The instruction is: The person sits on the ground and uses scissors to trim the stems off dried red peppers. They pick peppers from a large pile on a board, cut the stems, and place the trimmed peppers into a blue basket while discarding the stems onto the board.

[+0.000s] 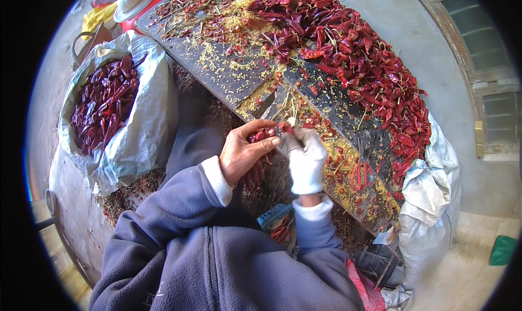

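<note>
My bare left hand (247,148) holds several dried red chili peppers (261,135), some of which hang below its palm. Close beside it, my right hand (304,160), in a white glove with dark, stained fingertips, pinches a piece of red chili (286,127). Both hands are above the near edge of a dark board table (240,72) strewn with yellow seeds and chili scraps. A large heap of dried red chilies (359,54) covers its far side. Red-handled scissors (361,175) lie among the seeds to the right.
An open white woven sack (153,103) full of dark red chilies stands at the left. Another white sack (426,213) leans at the table's right end. Stems and scraps (126,192) litter the floor. A blue-rimmed basket (274,215) is below my right forearm. A pale hat (132,1) sits at upper left.
</note>
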Available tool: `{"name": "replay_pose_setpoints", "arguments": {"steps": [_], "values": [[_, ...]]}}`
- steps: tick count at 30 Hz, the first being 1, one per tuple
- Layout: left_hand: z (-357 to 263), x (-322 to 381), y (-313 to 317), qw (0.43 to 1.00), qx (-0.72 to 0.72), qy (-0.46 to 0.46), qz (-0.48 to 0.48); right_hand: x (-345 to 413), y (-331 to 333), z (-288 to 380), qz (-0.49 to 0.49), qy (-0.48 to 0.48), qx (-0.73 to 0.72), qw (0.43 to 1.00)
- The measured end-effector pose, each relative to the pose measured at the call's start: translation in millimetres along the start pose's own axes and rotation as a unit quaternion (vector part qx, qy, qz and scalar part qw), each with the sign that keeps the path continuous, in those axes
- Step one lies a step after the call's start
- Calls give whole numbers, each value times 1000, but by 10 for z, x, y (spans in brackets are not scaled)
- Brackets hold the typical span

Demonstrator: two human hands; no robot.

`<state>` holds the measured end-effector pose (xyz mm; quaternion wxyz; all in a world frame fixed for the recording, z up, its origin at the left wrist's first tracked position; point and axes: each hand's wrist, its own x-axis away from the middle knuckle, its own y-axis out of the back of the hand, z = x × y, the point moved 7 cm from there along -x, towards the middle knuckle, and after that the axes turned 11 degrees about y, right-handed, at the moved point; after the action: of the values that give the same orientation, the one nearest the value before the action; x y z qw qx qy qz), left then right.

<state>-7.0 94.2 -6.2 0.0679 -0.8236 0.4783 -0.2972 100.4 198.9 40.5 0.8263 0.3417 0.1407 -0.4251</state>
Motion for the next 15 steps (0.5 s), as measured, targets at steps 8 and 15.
{"name": "replay_pose_setpoints", "arguments": {"steps": [8,15], "values": [[-55,36,5,997,-25,-59,42,278,-147,381,-4,67,-8,998],[-114,99,9,996,-32,-61,51,303,-81,260,80,6,-135,988]]}}
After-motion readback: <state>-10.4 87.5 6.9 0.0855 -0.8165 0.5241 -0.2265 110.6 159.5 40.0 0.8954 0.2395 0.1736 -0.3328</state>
